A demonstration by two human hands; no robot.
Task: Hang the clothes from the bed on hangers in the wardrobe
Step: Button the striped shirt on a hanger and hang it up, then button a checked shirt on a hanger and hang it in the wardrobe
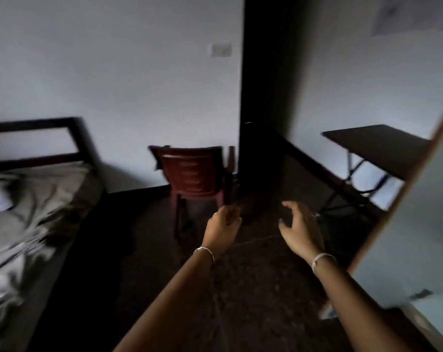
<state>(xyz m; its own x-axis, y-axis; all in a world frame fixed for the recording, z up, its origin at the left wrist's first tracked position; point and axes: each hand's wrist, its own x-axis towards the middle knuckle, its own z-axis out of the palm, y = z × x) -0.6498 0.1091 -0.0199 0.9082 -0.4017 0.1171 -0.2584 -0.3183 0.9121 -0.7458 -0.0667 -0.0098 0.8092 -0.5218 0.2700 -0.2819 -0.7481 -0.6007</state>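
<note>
Both forearms reach forward over the dark floor (253,288). Left hand (221,226): fingers loosely curled, holding nothing. Right hand (300,229): fingers spread and relaxed, likewise empty. Just right of the right hand, a pale door panel (418,224). Well left of the left hand, the bed (80,138) carries rumpled grey fabric (37,212); blur prevents telling clothes from bedding. Beyond the hands, a red-brown chair (192,171); farther right, a dark table (375,146).
</note>
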